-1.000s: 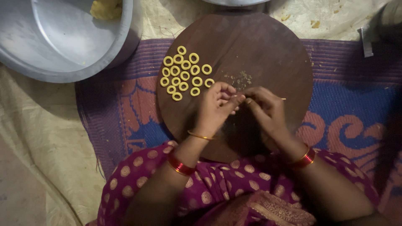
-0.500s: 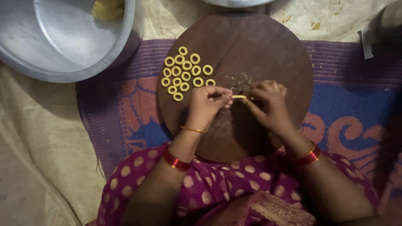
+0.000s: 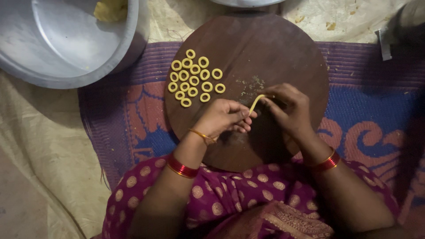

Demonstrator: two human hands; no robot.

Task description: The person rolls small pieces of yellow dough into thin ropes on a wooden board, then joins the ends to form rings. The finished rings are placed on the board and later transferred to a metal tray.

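Patterned purple, blue and orange matting (image 3: 367, 110) covers the floor, with a pale cloth (image 3: 48, 146) beside it and a round, dark wooden board (image 3: 283, 48) laid on top. Over the near half of that board, both hands meet on a thin yellow dough strand (image 3: 256, 103). The left hand (image 3: 223, 118) pinches the strand's lower end between thumb and fingertips; the right hand (image 3: 287, 110) grips its upper end, fingers curled tightly around it. The strand runs slanted and slightly bent between the two grips, raised just above the wood.

Smooth little dough rings (image 3: 193, 79), all yellow and much alike, lie clustered flat on the board's left part, well apart from the hands. A few crumbs (image 3: 250, 85) speckle the wood just beyond the fingers. A large, dull metal basin (image 3: 66, 40) sits at the top left, cut off by the edge, with a lump of yellow dough (image 3: 110, 9) inside. Red and gold bangles (image 3: 181, 168) circle both wrists. Dim light hides detail at the far right.
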